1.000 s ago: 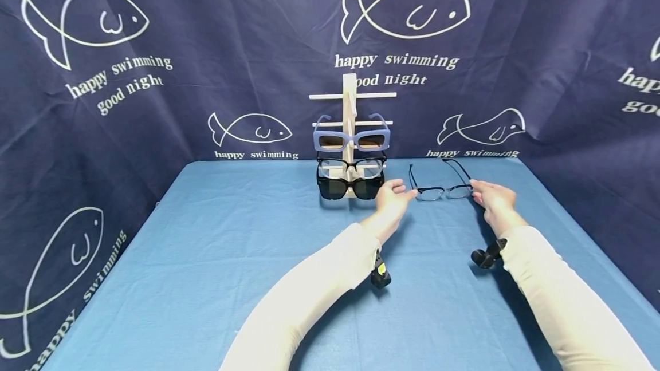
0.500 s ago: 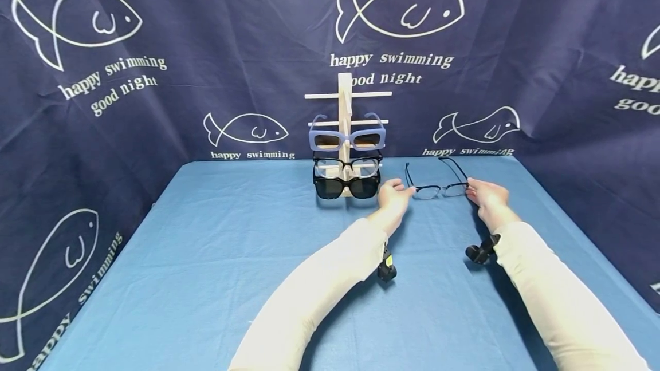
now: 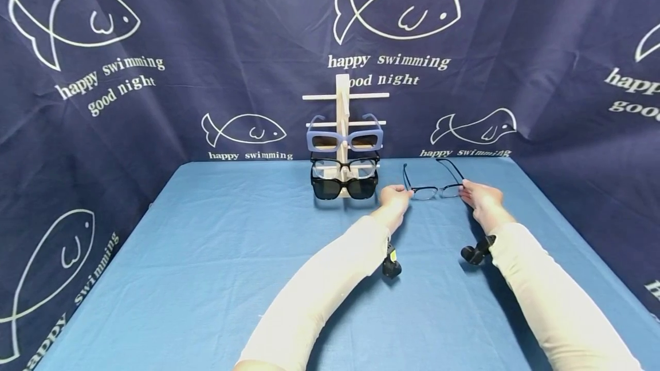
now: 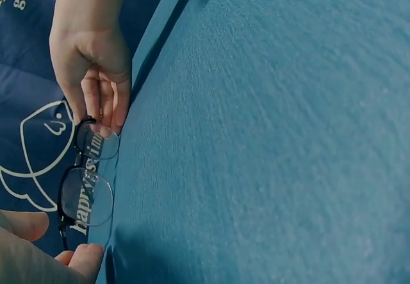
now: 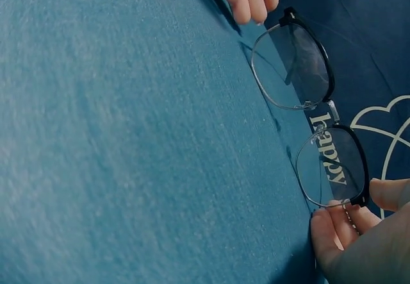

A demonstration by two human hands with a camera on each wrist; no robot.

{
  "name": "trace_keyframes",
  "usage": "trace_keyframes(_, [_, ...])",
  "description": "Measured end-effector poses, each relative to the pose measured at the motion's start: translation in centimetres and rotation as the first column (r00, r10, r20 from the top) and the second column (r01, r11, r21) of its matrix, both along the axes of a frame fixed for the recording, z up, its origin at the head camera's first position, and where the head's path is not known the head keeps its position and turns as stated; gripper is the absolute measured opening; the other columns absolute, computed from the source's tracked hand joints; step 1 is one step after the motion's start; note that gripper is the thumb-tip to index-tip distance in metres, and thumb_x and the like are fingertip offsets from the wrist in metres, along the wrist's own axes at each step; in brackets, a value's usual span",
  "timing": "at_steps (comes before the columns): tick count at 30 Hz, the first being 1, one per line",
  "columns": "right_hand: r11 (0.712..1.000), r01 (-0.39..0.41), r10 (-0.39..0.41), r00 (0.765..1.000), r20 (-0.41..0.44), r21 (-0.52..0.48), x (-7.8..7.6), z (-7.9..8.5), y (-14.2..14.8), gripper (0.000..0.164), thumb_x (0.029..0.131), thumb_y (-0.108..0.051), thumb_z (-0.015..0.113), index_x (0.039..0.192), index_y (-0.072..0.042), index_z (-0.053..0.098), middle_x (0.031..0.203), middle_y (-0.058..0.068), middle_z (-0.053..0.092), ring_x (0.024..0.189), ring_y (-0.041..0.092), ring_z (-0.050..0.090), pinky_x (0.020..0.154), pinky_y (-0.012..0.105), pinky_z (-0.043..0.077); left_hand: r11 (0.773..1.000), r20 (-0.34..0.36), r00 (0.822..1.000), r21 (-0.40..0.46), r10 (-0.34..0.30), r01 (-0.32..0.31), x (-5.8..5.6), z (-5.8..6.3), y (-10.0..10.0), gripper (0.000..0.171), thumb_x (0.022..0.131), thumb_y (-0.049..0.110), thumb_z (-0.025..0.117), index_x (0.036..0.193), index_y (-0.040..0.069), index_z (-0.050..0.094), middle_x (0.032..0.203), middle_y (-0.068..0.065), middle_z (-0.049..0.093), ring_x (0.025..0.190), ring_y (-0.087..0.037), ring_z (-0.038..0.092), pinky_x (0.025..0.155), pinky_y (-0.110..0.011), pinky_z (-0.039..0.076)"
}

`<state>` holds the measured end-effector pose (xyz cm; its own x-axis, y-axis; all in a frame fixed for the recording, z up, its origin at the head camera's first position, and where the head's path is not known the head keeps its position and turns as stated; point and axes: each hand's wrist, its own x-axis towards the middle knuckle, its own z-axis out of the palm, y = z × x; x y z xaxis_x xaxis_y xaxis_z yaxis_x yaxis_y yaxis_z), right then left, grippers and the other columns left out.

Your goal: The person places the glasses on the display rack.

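Observation:
A pair of eyeglasses [image 3: 425, 192] with black upper rims and clear lenses stands at the right of the stand, temples unfolded toward the back. My right hand [image 3: 483, 199] pinches its right end near the hinge, thumb against the frame in the right wrist view. My left hand [image 3: 394, 202] is at the other end. In the left wrist view, the left thumb [image 4: 32, 225] and fingers [image 4: 86, 258] lie either side of the temple, with a gap between them.
A pale wooden stand [image 3: 342, 93] bears blue-framed sunglasses [image 3: 340, 141], black-rimmed clear glasses [image 3: 322, 169] and dark sunglasses [image 3: 327, 189]; its top bar holds none. A blue cloth [image 3: 216, 256] covers the table. A navy fish-print curtain [image 3: 247, 56] hangs behind and at the sides.
The left hand's raised fingers have drawn in toward its thumb at the glasses' left end. The right hand keeps its grip. The whole head view has shifted slightly.

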<state>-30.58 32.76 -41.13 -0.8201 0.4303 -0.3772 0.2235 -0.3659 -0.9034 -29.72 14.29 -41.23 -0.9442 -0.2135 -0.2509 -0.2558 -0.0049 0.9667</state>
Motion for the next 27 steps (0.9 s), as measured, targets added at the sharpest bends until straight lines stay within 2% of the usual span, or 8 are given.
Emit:
trace_keyframes(7, [1.000, 0.024, -0.024, 1.000, 0.006, 0.005, 0.17, 0.02, -0.18, 0.016, 0.092, -0.006, 0.062, 0.076, -0.010, 0.059, 0.052, -0.003, 0.065, 0.053, 0.007, 0.066, 0.065, 0.019, 0.060, 0.999, 0.043, 0.998, 0.010, -0.037, 0.037, 0.00, -0.13, 0.44, 0.020, 0.084, 0.010, 0.075, 0.102, 0.003, 0.072, 0.101, -0.007, 0.069, 0.092, -0.017, 0.062, 0.082, -0.033, 0.055])
trace_keyframes(15, [0.999, -0.025, 0.024, 0.999, -0.025, -0.023, 0.21, 0.07, -0.18, 0.027, 0.094, -0.006, 0.058, 0.068, -0.012, 0.060, 0.052, -0.002, 0.066, 0.052, 0.007, 0.065, 0.059, 0.017, 0.059, 0.999, 0.055, 0.997, 0.006, -0.048, 0.048, -0.19, -0.30, 0.68, 0.014, 0.083, 0.009, 0.075, 0.096, 0.006, 0.075, 0.094, -0.005, 0.071, 0.083, -0.015, 0.062, 0.074, -0.030, 0.054])
trace_keyframes(20, [1.000, -0.019, 0.019, 1.000, -0.013, -0.014, 0.16, 0.15, -0.25, 0.027, 0.095, -0.007, 0.058, 0.069, -0.012, 0.062, 0.053, -0.003, 0.066, 0.051, 0.006, 0.065, 0.060, 0.017, 0.059, 0.996, 0.047, 0.997, 0.068, -0.060, 0.057, -0.41, -0.43, 0.78, 0.016, 0.085, 0.008, 0.074, 0.100, 0.004, 0.074, 0.094, -0.007, 0.071, 0.085, -0.017, 0.065, 0.079, -0.029, 0.056])
trace_keyframes(27, [0.998, -0.025, 0.024, 1.000, -0.012, -0.058, 0.33, 0.26, -0.35, 0.032, 0.095, -0.005, 0.057, 0.064, -0.012, 0.062, 0.053, -0.001, 0.066, 0.050, 0.007, 0.065, 0.058, 0.016, 0.058, 0.983, 0.053, 0.996, 0.173, -0.066, 0.056, -0.45, -0.55, 0.53, 0.017, 0.085, 0.004, 0.072, 0.102, -0.001, 0.071, 0.099, -0.011, 0.071, 0.093, -0.024, 0.068, 0.087, -0.031, 0.058])
